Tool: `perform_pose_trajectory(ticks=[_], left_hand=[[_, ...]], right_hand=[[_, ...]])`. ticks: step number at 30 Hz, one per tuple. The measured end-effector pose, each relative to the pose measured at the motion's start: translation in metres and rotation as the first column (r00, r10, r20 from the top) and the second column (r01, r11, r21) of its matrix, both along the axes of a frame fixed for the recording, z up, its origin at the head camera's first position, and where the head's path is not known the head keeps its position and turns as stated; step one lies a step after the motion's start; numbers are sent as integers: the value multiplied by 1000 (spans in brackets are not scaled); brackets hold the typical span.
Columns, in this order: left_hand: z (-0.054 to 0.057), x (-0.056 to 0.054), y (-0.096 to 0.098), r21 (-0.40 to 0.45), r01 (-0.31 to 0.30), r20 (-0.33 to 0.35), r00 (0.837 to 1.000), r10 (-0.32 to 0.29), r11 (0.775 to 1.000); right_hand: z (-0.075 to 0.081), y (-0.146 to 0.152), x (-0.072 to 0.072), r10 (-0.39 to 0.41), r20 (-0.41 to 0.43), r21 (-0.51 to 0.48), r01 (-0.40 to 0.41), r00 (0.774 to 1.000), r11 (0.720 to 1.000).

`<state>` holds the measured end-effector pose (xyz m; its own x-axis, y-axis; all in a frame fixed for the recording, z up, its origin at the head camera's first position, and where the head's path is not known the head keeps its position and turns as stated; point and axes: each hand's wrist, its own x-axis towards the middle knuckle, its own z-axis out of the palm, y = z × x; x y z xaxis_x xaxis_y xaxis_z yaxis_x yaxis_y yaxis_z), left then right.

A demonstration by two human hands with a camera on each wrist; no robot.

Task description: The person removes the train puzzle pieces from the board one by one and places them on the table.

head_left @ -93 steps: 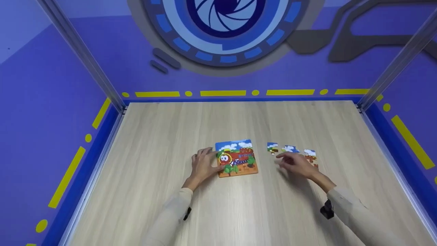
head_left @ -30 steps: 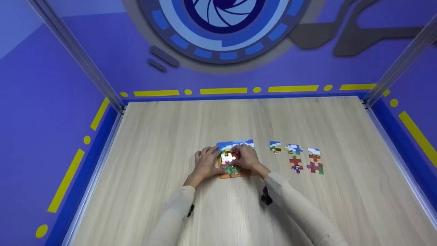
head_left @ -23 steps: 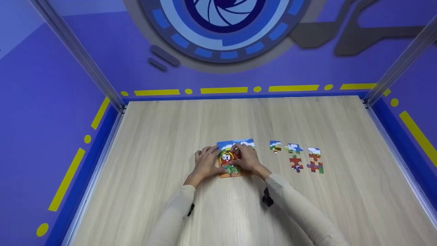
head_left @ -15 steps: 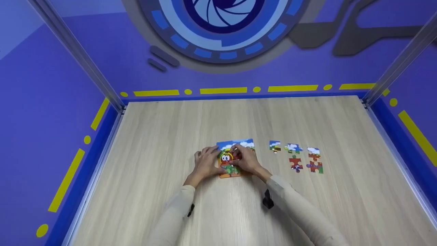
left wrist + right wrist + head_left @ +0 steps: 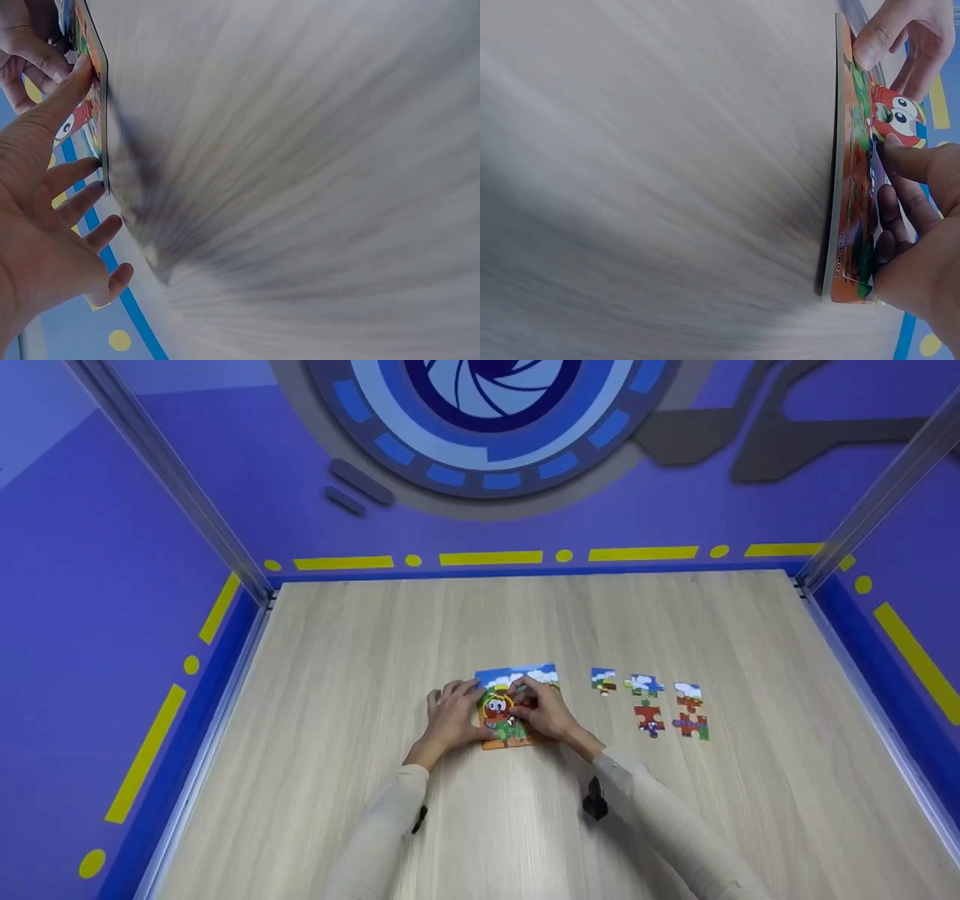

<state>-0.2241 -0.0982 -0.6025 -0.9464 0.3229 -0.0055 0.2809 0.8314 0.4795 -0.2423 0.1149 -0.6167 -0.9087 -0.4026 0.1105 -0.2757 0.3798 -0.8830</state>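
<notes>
A square puzzle board [image 5: 541, 671] printed with a red cartoon train lies flat on the table. At its left side is my left hand [image 5: 451, 722], thumb resting on the board and fingers spread along the edge. My right hand [image 5: 549, 711] is over the board's middle, pinching a jigsaw piece [image 5: 900, 116] with a red face and big white eyes between thumb and fingers. In the right wrist view this piece stands tilted up from the board. Part of the board's right half is hidden under my right hand.
Several loose jigsaw pieces lie to the right: blue-sky ones [image 5: 604, 679] [image 5: 643, 685] [image 5: 688, 694] behind, red ones [image 5: 649, 718] [image 5: 691, 725] in front. The wooden table [image 5: 360, 637] is bounded by blue-purple walls [image 5: 112, 607] with yellow marks.
My right hand has moved left from the loose pieces to the board and now holds the face piece there. Over the last second the piece has tilted slightly. My left hand has stayed put.
</notes>
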Motion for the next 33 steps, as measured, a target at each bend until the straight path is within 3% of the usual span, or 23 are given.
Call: perform_pose_trajectory(ticks=[5,13,19,26,33], left_hand=[[2,0,2,-7,-9,19,1000,9,1000],[1,0,2,-11,-3,-16,1000,3,1000],[1,0,2,-4,-6,28,1000,6,1000],[5,0,5,-38,-14,40,999,16,999],[4,1,5,-10,-29,75,997,29,1000]], right_hand=[[4,4,2,-4,46,-13,4,999,1000],[20,18,6,-21,72,-24,23,997,999],[30,32,10,-95,101,13,94,990,995],[32,59,16,-159,49,59,156,986,986],[33,90,21,-180,18,99,177,983,979]])
